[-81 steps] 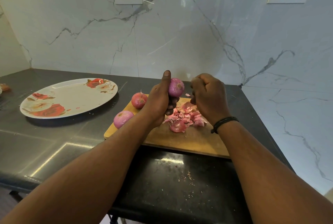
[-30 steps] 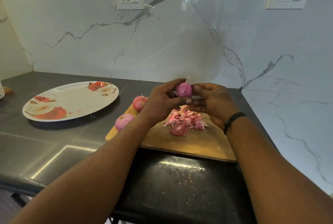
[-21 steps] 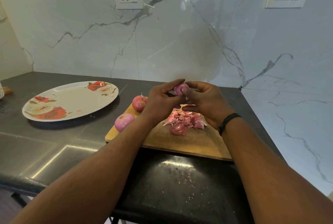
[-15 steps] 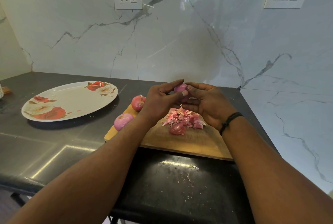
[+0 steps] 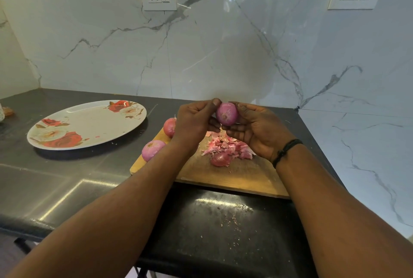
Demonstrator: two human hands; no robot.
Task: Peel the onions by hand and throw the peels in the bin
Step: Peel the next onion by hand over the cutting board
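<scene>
Both hands have turned the onion (image 5: 226, 114), baring its pink face. Left hand (image 5: 194, 124) and right hand (image 5: 257, 130) pinch it with curled fingers above the cutting board (image 5: 237, 173), over the peels (image 5: 228, 149), on the desk (image 5: 67, 179).

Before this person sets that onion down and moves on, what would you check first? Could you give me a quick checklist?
1. Onion held securely: ok, the left hand and right hand both hold it above the board.
2. Onion fully peeled: ok on the side shown, smooth and glossy; far side cannot tell.
3. Free spot on the cutting board: ok, bare wood near the front edge.
4. Peel pile binned: not ok, it lies on the board.
5. Bin within reach: cannot tell, none in view.
6. Other onions done: cannot tell; two lie at the board's left edge, the rear one redder than the front one.
</scene>
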